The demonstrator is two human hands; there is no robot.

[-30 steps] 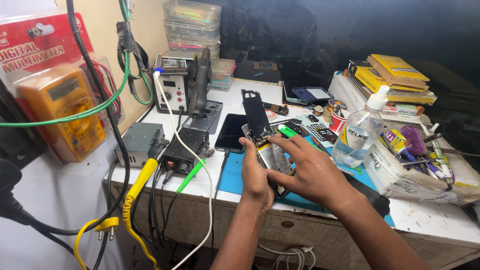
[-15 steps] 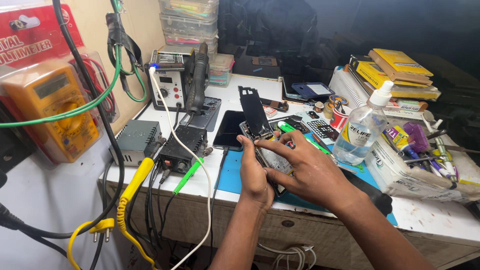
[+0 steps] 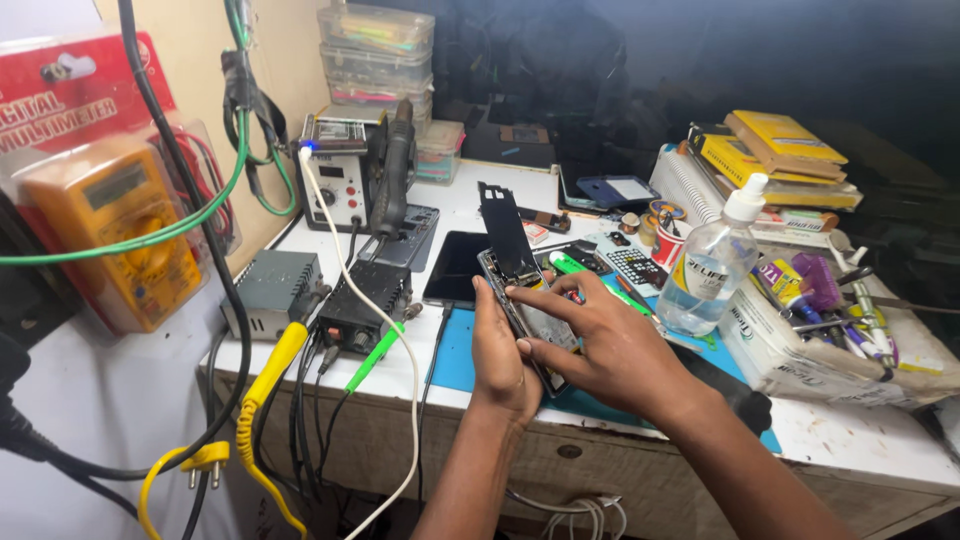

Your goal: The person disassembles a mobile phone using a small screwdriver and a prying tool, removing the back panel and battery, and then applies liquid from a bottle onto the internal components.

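Observation:
My left hand (image 3: 499, 352) grips the left edge of an opened phone (image 3: 530, 315) whose insides face up, held just above the blue work mat (image 3: 455, 360). My right hand (image 3: 598, 345) lies over the phone's right side, index finger stretched across its upper part and thumb pressing near its middle. A black strip or panel (image 3: 503, 230) stands up from the phone's top end. A green-handled tool (image 3: 575, 268) lies on the bench just beyond the phone.
A dark tablet (image 3: 455, 268) lies flat behind the mat. A hot-air station (image 3: 335, 180) and small power boxes (image 3: 275, 290) stand at the left, with hanging cables. A clear spray bottle (image 3: 710, 270), a tool-filled tray (image 3: 830, 330), stacked books (image 3: 765, 155) crowd the right.
The view has shifted slightly. My hands stay on the phone, and my right fingers have slid a little across its upper part.

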